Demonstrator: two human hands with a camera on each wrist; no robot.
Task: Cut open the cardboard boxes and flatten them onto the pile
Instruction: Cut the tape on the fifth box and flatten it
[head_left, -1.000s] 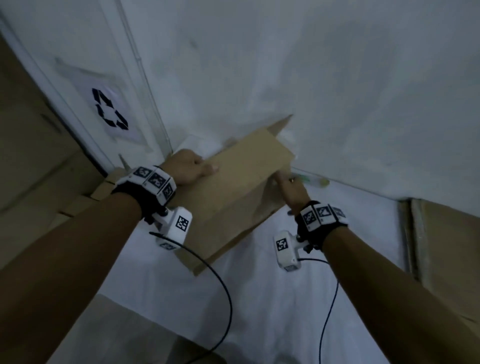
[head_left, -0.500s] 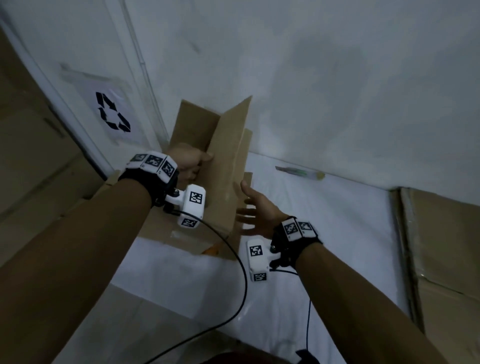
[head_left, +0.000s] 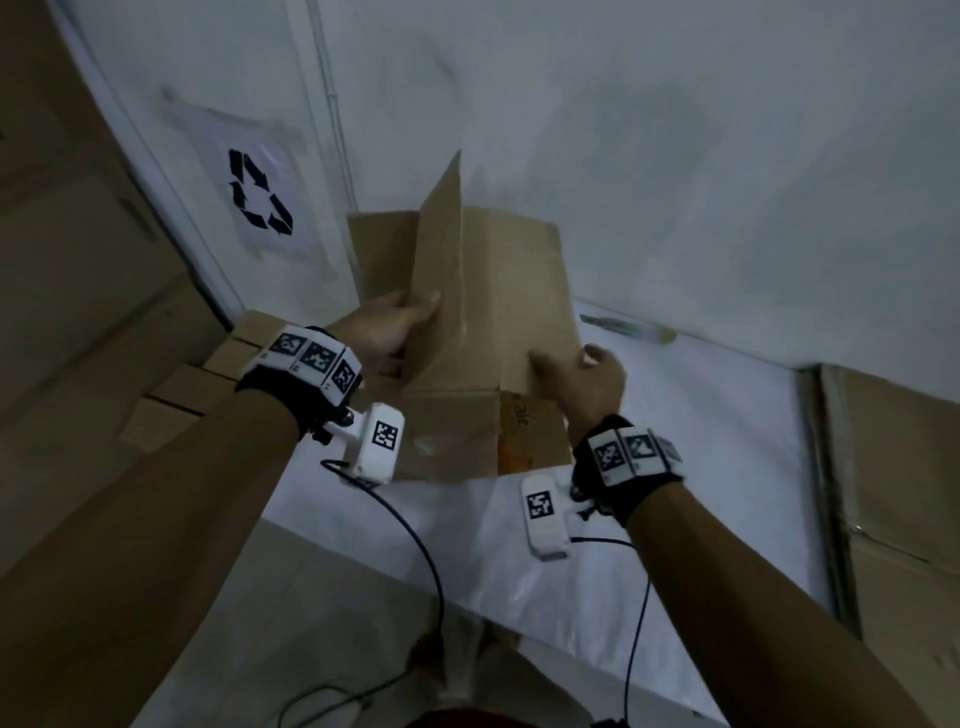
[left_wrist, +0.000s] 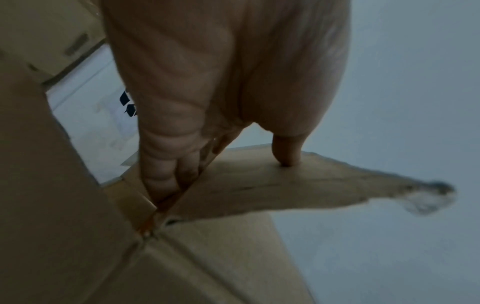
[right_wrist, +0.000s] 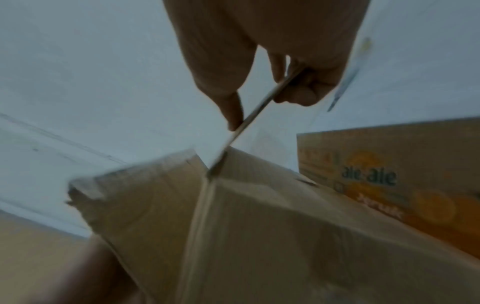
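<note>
A brown cardboard box (head_left: 488, 322), cut open and partly unfolded, stands upright on the white sheet (head_left: 675, 467) against the wall. My left hand (head_left: 395, 327) grips its left panel, thumb on the front and fingers behind; in the left wrist view the same cardboard box (left_wrist: 259, 185) is pinched by the left hand (left_wrist: 221, 160). My right hand (head_left: 576, 369) pinches the right edge of the box; the right wrist view shows the right hand (right_wrist: 259, 98) with thumb and fingers on either side of the panel edge. A cutter (head_left: 628, 328) lies by the wall.
Flattened cardboard (head_left: 208, 384) is piled at the left below a recycling sign (head_left: 260, 197). More cardboard (head_left: 893, 493) lies at the right. An orange printed box (right_wrist: 389, 181) shows in the right wrist view. Cables (head_left: 415, 545) trail from both wrists.
The box went from lying low under both hands to standing upright with its panels spread. My right hand, open and off the box half a second ago, now pinches its right edge.
</note>
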